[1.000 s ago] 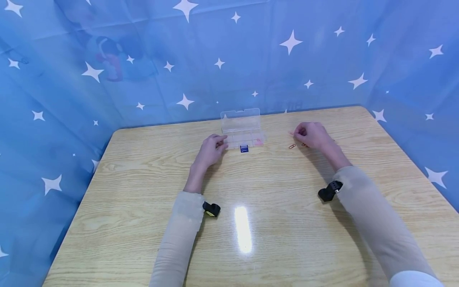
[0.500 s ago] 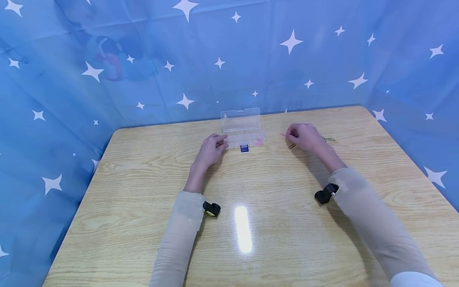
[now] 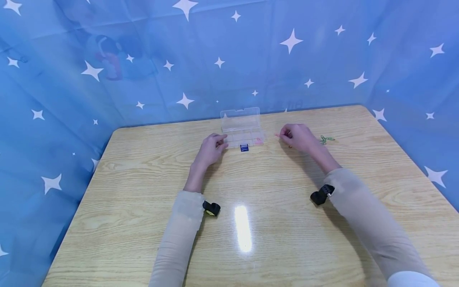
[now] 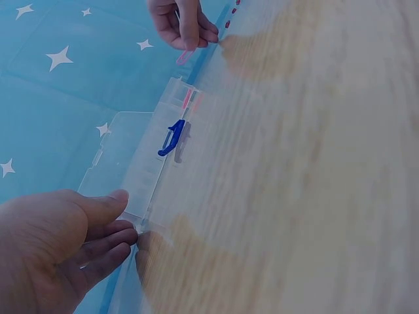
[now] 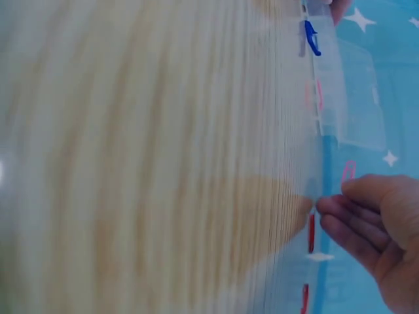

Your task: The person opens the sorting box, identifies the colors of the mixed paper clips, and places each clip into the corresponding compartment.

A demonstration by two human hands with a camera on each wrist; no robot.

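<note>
My right hand (image 3: 298, 136) pinches a pink paper clip (image 5: 349, 171) between thumb and fingertips, just above the table and right of a clear compartment box (image 3: 234, 137). The box's clear lid (image 3: 241, 118) stands raised at the back. Pink clips (image 3: 258, 141) lie in its front right compartment. On its front edge is a blue clasp (image 3: 244, 148). At the box's left end, my left hand (image 3: 210, 149) rests with loosely bent fingers at the wall. Red paper clips (image 5: 311, 233) lie beneath my right hand, largely hidden by it in the head view.
Green paper clips (image 3: 325, 139) lie on the wooden table (image 3: 143, 167) to the right of my right hand. A blue curtain (image 3: 229, 48) with white stars hangs behind the table's back edge. Light glares off the table (image 3: 243, 229) near the front.
My right hand has moved left towards the box with the pink paper clip. The green clips have come into fuller view behind it. My left hand and the box stay put.
</note>
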